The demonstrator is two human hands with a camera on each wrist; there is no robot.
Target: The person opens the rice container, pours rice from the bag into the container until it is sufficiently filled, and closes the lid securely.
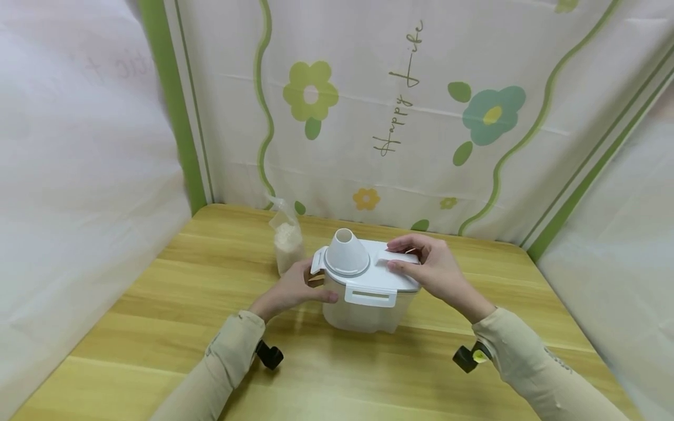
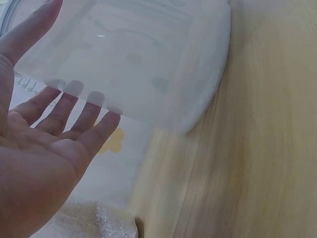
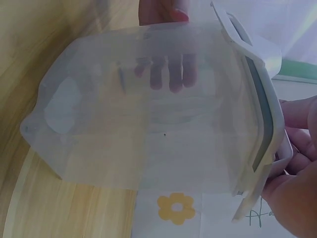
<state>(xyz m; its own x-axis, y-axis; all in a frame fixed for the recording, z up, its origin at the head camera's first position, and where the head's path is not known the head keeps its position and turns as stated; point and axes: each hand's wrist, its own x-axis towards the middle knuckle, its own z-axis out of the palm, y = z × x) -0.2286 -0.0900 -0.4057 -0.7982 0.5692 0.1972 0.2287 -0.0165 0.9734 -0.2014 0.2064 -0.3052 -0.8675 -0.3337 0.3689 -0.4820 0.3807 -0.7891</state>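
A pale, flower-printed back wall (image 1: 347, 169) rises behind the wood-grain bench (image 1: 158, 304); faint lettering (image 1: 126, 66) on the left wall (image 1: 89, 169) seems mirrored.

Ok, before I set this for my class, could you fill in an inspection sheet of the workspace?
Surface: wood-grain table.
Job's things: translucent container with white lid and cone-shaped spout; bag of whitish grains near its left end.
Clutter: nothing seen.
Left hand: holds the container's left end, thumb in front.
Right hand: grips the handle on the lid.
Cables: nothing seen.
Surroundings: backdrop printed with flowers and "Happy Life".
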